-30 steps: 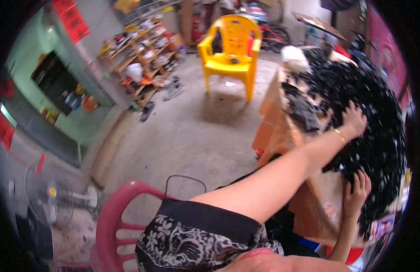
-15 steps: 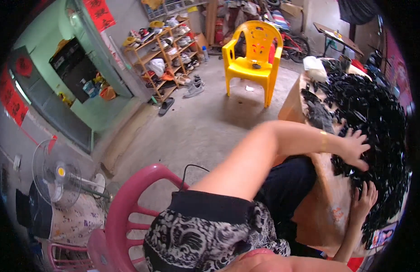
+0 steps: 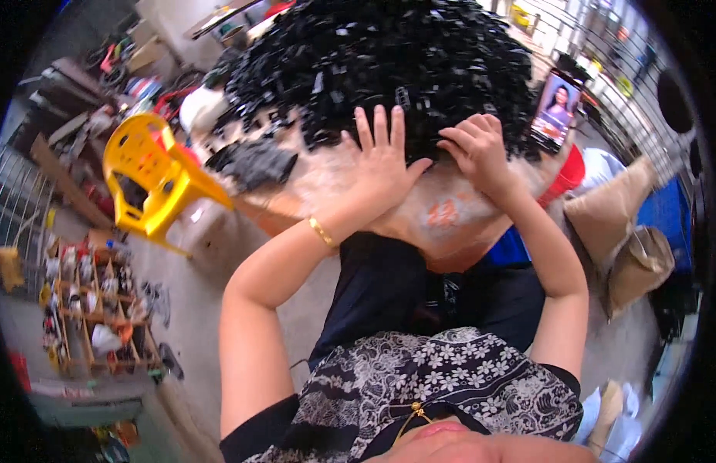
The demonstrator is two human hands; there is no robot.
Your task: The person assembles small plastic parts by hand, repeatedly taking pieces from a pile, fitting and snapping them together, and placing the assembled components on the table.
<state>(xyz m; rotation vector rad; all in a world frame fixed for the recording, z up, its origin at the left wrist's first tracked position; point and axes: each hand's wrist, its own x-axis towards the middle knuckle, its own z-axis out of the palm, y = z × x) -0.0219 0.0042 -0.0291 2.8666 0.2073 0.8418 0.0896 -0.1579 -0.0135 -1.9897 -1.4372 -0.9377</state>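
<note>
A broad heap of small shiny black pieces (image 3: 389, 54), perhaps plastic parts, covers the far part of a low tan table (image 3: 319, 181). My left hand (image 3: 379, 158) lies open at the heap's near edge, its fingers spread and pointing away from me over the tabletop. To its right, my right hand (image 3: 480, 150) is closed at the same edge, fingers curled and tips drawn together. Whatever they pinch, if anything, is too small to make out against the black. A dark grey cloth (image 3: 257, 163) lies left of my left hand.
A lit phone (image 3: 557, 112) stands propped at the table's right side, near a red bucket (image 3: 566, 174). Brown paper sacks (image 3: 614, 204) sit on the floor to the right. On the left are a yellow plastic chair (image 3: 153, 181) and a wooden shoe rack (image 3: 88, 309).
My view has swung right to face the table and heap squarely. My left hand, blurred over the heap before, is at its near edge; my right hand's fingers have curled from stretched out.
</note>
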